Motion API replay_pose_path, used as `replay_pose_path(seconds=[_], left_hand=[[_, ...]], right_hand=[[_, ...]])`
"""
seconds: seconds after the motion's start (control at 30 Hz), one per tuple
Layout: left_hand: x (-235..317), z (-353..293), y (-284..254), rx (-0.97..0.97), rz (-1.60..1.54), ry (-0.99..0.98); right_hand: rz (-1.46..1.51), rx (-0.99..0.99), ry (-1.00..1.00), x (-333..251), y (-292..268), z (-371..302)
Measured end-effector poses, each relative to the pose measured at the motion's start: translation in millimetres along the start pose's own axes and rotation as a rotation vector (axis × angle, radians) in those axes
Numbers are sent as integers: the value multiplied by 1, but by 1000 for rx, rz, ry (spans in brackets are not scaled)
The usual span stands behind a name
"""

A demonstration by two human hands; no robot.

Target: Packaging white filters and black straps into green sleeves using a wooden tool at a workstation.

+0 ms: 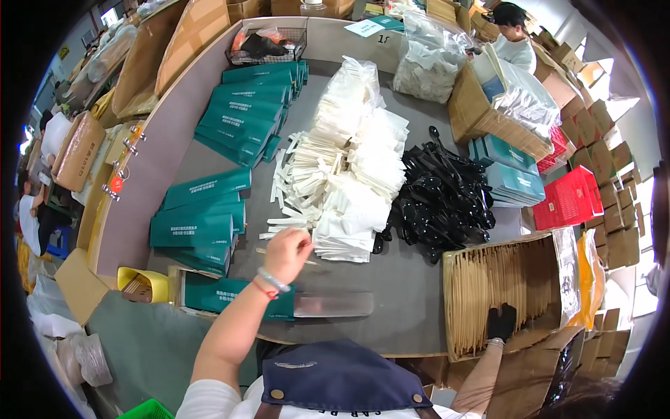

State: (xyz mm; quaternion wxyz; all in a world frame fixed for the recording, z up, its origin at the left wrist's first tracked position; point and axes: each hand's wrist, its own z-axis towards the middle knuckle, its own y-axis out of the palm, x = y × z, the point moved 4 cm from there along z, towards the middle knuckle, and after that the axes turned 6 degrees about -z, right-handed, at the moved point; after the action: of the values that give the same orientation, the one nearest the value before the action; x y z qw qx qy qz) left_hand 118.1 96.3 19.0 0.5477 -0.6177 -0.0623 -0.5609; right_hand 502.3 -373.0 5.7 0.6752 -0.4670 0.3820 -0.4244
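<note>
My left hand [287, 255], bare with a bracelet and red cord at the wrist, is raised above the table at the near edge of the white paper-wrapped packets [345, 202]. Its fingers are curled together; whatever they hold, if anything, is too small to make out. In the cardboard box [453, 339] at the right, my right hand [501, 322] wears a black glove and rests on tightly packed thin brown strips [488, 290]. Its fingers look stretched out and a little apart. A clear plastic sleeve-like piece [333, 304] lies beside a green printed packet [237, 297] near my left forearm.
Stacks of green packets [237, 115] line the left side. Black plastic spoons [443, 199] are heaped right of the white packets. A wire basket [266, 46], a red basket [569, 199] and an open carton [481, 112] stand around the edges. Another person [513, 45] is at the back right.
</note>
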Motion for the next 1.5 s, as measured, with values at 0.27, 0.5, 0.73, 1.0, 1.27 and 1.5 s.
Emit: replay_pose_path(seconds=[0.27,0.5,0.73,1.0,1.27,1.5], left_hand=[[33,53,65,67,216,173],[39,56,68,44,152,233],[49,-4,25,-483,-363,-159],[38,-81,15,-368,136,190],[35,-140,5,-383,380,319],[36,-146,9,-297,500,470]], right_hand=[[-30,-194,88,-22,9,2],[272,-120,282,60,50,9],[427,60,-221,-149,-32,6],[119,96,-597,-271,34,52],[459,-566,-889,-349,-28,-39],[369,-855,-1169,-392,9,-153]])
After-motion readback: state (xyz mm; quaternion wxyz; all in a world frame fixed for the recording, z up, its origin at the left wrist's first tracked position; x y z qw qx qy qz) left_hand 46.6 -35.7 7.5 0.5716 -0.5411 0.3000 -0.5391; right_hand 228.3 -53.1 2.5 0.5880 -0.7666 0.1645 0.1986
